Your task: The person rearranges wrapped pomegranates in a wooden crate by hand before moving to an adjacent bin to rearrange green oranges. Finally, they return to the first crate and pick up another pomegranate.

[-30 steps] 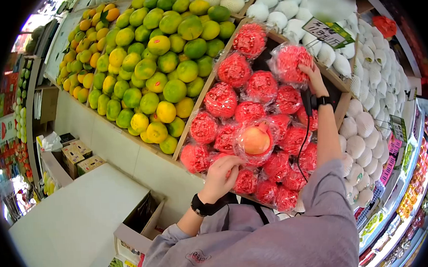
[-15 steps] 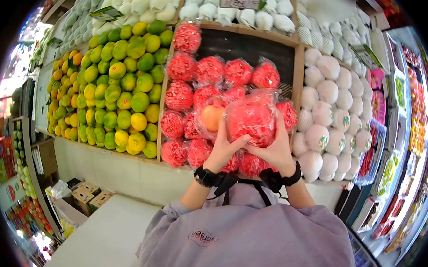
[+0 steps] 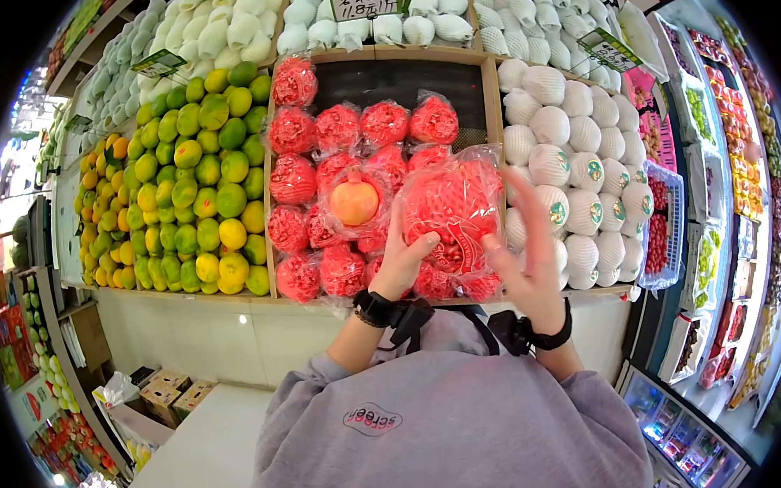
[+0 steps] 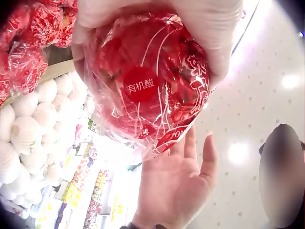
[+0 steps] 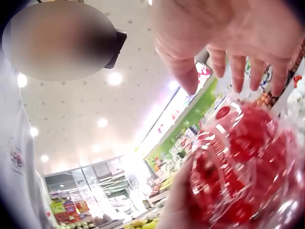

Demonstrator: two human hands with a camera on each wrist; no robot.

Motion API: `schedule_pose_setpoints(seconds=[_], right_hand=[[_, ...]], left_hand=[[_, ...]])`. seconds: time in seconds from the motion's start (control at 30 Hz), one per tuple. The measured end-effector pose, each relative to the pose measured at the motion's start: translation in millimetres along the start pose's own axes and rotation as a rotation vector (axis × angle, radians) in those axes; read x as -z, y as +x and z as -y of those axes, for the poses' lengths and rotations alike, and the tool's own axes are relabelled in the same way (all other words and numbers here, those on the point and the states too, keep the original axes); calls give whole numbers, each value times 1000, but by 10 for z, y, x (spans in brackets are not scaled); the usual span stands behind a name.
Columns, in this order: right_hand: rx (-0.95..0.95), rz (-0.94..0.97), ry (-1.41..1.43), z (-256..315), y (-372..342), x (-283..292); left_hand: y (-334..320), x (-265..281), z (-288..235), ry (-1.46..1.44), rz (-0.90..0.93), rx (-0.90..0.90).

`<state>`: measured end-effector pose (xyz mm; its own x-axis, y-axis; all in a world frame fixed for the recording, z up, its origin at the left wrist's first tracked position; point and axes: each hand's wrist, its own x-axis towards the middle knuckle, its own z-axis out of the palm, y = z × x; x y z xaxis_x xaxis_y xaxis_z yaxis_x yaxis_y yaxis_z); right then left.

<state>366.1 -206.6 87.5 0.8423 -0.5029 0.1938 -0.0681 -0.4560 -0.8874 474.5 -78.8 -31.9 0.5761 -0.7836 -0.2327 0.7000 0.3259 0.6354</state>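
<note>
My left hand (image 3: 400,257) grips a pomegranate (image 3: 450,205) in red-printed clear wrap from its left side, thumb over the near face. In the left wrist view, a round red label and white lettering show on the wrap (image 4: 143,90). My right hand (image 3: 532,254) is spread at the fruit's right side, fingers extended and blurred. The right wrist view shows that hand (image 5: 228,43) apart from the fruit, with the wrapped pomegranate (image 5: 243,167) below it. An unwrapped-looking pomegranate (image 3: 354,202) lies in clear film just left of my left hand, on the other wrapped fruits.
More red-wrapped pomegranates (image 3: 293,180) fill the near part of a wooden-edged bin with a dark bare bottom (image 3: 400,83). Green-yellow citrus (image 3: 184,180) lies to the left, white-netted fruit (image 3: 550,165) to the right. A price sign (image 3: 367,1) stands behind.
My right hand lifted a wrapped pomegranate from the bin's far right and brought it near my body. Both hands held it half a second ago; the right hand has since come off it.
</note>
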Motion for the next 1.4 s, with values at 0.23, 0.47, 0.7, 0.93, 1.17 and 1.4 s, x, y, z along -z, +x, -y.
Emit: schedule_pose_setpoints(seconds=[0.23, 0.47, 0.7, 0.93, 1.17, 1.4], right_hand=[[-310, 185, 94, -874, -191, -83], [-254, 72, 36, -1742, 499, 55], [-391, 97, -56, -2712, 1439, 287], [-294, 126, -343, -3241, 1477, 141], [-314, 143, -550, -3253, 1325, -40], [-140, 41, -753, -3332, 1157, -157]], left_hand=[[188, -37, 347, 233, -37, 123], [1172, -30, 704, 122, -9, 162], [2345, 325, 1296, 191, -231, 247], [2468, 551, 1432, 747, -202, 144], [2296, 290, 1195, 1753, -10, 16], [2111, 134, 1033, 1770, 45, -127]])
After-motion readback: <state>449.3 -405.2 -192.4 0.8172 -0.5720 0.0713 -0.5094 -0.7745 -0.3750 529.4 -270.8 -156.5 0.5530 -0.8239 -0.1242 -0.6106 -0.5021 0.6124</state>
